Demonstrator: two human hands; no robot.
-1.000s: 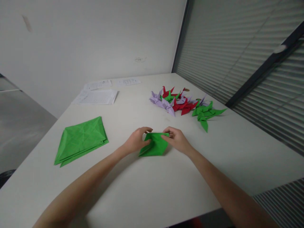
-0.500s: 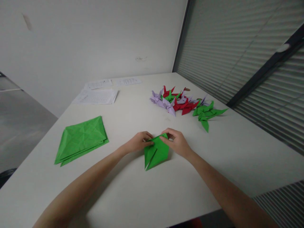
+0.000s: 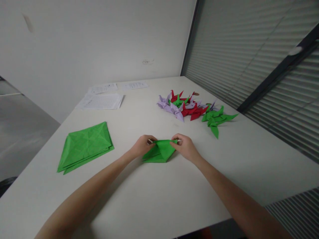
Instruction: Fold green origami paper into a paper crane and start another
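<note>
A partly folded sheet of green origami paper (image 3: 159, 154) stands tilted on the white table, its top edge raised and its lower flaps spread towards me. My left hand (image 3: 145, 145) pinches its upper left corner between thumb and fingers. At the upper right corner, my right hand (image 3: 183, 146) grips the paper in the same way, thumb in front. The back of the paper and some fingertips behind it are hidden.
Left of my hands lies a stack of creased green paper (image 3: 86, 144). Several folded paper cranes (image 3: 194, 109) in red, green and lilac sit at the right rear. Printed sheets (image 3: 102, 101) lie at the back left. Window blinds (image 3: 249, 49) border the table's right side.
The green paper has gone from a nearly flat diamond with a slit to a wider, opened shape. My left hand has shifted slightly left; the right stays at its corner.
</note>
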